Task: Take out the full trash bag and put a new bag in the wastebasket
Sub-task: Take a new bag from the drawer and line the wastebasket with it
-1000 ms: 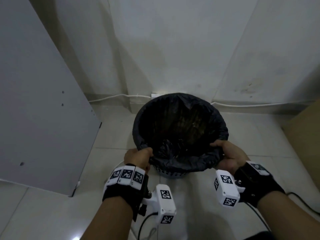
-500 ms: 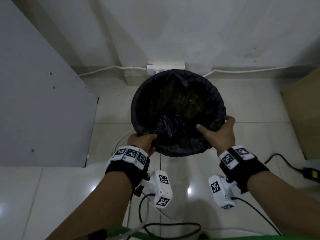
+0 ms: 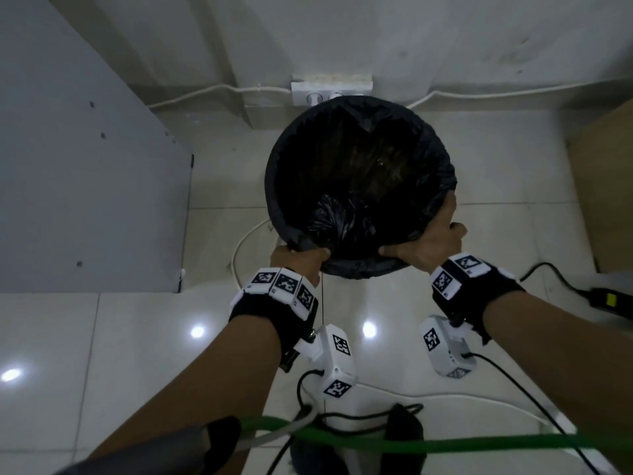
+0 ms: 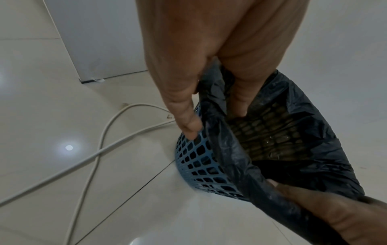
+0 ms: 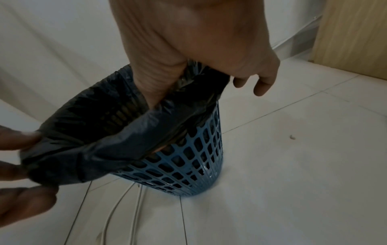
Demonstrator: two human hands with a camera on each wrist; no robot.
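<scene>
Bag [image 3: 359, 186], black and thin, lines the blue mesh basket [image 4: 201, 167] that stands upright on the tiled floor [image 3: 479, 186] close to the far wall, with its edge folded over the rim. Both hands hold that edge on the near side. The left hand [image 3: 301, 260] has its grip clamped on the near-left fold, fingers curled round the plastic, a thumb outside against the mesh. The right hand [image 3: 430, 240] pinches the near-right fold, thumb inside the mouth and fingers outside; two of its fingers hang loose.

From each grip the bag hangs straight down into the basket, so its long axis is vertical and the way out is, I judge, straight up. Neither hand is nearer; they sit about level at either side of the near rim. The far half of the edge is not in either grip and may cling to the rim as the bag rises.

A grey panel [image 3: 78, 159] stands to the left, a wooden board [image 3: 606, 186] to the right, and a power strip [image 3: 330, 89] just behind the basket. White cable [image 4: 100, 140] loops on the floor at the near-left foot of the basket. Nothing hangs above the opening.
</scene>
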